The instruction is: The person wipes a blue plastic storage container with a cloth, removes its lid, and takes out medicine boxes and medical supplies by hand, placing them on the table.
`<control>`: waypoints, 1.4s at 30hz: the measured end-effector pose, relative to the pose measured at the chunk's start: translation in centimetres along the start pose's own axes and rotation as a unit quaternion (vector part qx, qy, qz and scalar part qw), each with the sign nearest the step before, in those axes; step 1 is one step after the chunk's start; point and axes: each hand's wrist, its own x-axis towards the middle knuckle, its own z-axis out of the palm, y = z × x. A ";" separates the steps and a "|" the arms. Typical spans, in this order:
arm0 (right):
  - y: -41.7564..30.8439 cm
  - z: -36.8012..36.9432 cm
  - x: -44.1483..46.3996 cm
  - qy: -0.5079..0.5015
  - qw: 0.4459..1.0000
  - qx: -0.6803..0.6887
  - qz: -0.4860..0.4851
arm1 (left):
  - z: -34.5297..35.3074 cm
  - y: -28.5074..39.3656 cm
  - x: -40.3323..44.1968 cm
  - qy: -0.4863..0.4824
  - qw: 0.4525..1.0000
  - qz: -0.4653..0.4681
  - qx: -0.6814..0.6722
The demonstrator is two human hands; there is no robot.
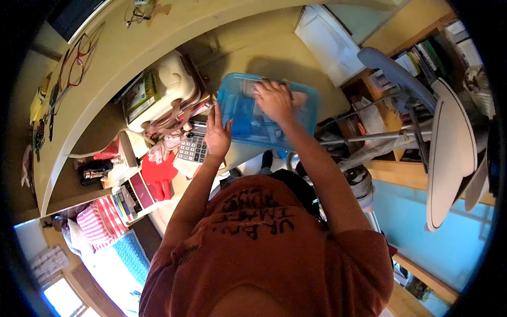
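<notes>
A clear blue plastic box [240, 122] sits on the desk in front of me, with papers and other contents showing faintly through it. My right hand [275, 101] rests on its top, fingers extended and slightly apart. Whether the hand presses on a lid or on something inside, I cannot tell. Beside the box's left edge, my left hand [217, 133] is held with its fingers straight and its thumb apart, gripping nothing. Just left of that hand lies a calculator [193, 149] with light keys.
A cream-coloured case [171, 84] and a red paddle-shaped thing [159, 171] stand or lie to the left. Glasses [77, 64] rest on the curved upper shelf [119, 58]. A white panel [328, 45] leans behind the box; a chair [450, 153] stands at right.
</notes>
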 end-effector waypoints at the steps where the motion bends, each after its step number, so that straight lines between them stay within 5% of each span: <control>1: 1.2 -0.9 -1.4 -0.016 0.999 -0.011 0.050 | 0.0 0.0 0.0 0.004 1.000 0.000 0.007; 6: 4.3 -4.4 -6.2 -0.004 0.979 -0.136 0.150 | 0.0 0.3 -0.2 0.003 0.999 -0.015 0.028; 8: 3.1 -5.5 -5.7 -0.070 0.952 -0.168 0.245 | 0.0 0.5 -0.3 0.003 0.999 -0.018 0.031; 11: 2.6 -4.6 -5.7 -0.089 0.916 -0.177 0.349 | 0.1 0.5 -0.2 0.011 0.999 -0.019 0.030; 17: 0.8 -7.7 -6.7 -0.174 0.901 -0.078 0.390 | 0.1 0.6 -0.2 -0.011 0.999 -0.042 0.010; 20: -3.0 -8.7 -8.5 -0.141 0.933 -0.116 0.309 | 0.2 0.3 0.0 -0.025 0.998 -0.049 0.021; 30: -7.6 -9.6 -9.8 -0.275 0.894 -0.062 0.348 | 0.5 0.3 0.0 -0.025 0.998 -0.053 0.013; 36: -11.2 -6.7 -7.1 -0.245 0.950 0.000 0.196 | 1.0 -1.1 0.2 -0.013 0.999 -0.039 -0.001; 40: -14.7 -2.9 -4.4 -0.331 0.930 0.057 0.149 | 1.0 -3.2 1.0 -0.066 0.962 -0.061 -0.257; 42: -16.2 -0.5 -3.9 -0.153 0.981 0.099 0.072 | 0.1 -3.4 1.2 -0.118 0.884 -0.125 -0.435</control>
